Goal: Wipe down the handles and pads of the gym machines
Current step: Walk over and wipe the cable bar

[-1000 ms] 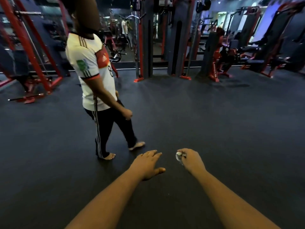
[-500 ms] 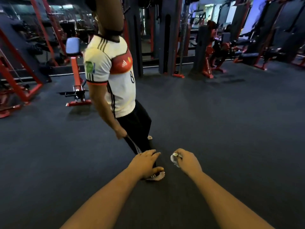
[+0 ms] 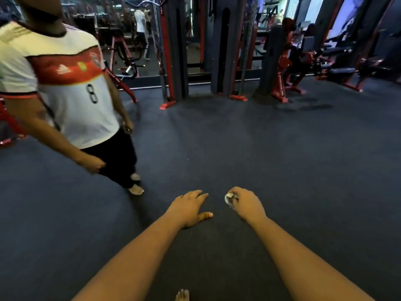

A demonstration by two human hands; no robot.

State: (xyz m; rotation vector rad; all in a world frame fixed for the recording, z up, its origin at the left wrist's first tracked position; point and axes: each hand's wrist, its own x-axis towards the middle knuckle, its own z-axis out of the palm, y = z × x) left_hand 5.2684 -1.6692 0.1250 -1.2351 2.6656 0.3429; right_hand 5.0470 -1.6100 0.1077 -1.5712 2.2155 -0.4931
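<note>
Both my arms reach forward over the dark rubber floor (image 3: pixel 282 159). My left hand (image 3: pixel 188 208) is held out flat with straight fingers and holds nothing. My right hand (image 3: pixel 247 204) is curled into a fist around a small crumpled grey-white cloth (image 3: pixel 229 199), which sticks out at the thumb side. The gym machines stand well ahead: a red and black cable tower (image 3: pixel 173 51) in the middle and red-framed seated machines with dark pads (image 3: pixel 338 71) at the back right. Neither hand touches a machine.
A barefoot person in a white and red shirt (image 3: pixel 71 94) stands close on my left. Mirrors and red racks line the back wall. One of my bare feet (image 3: pixel 182 296) shows at the bottom edge.
The person in the white shirt has come closer and shifted left in view, and the view has turned. My hands keep the same pose, the right still gripping the cloth.
</note>
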